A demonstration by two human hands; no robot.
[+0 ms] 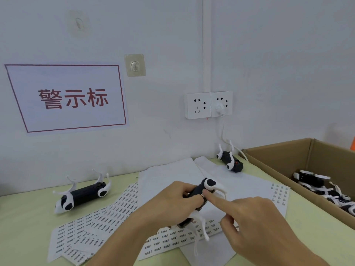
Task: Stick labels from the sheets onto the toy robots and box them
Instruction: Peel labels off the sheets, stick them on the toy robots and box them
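Pale green counter (28,217) below a white wall: the cardboard box (278,162) at right holds several toy robots (326,191). Left hand (172,200) grips a toy robot (203,189) above the label sheets (107,221); the right hand (249,215), forefinger extended, presses its dark body. Two more robots (84,194) lie nearby.

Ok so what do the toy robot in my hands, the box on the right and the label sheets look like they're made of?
Toy robot: looks like moulded plastic, matte black body with smooth white legs that have a slight sheen.
Box: brown corrugated cardboard, judging by its dull tan walls and folded flap.
Label sheets: thin white paper printed with rows of small stickers; the edges lie flat and overlap.
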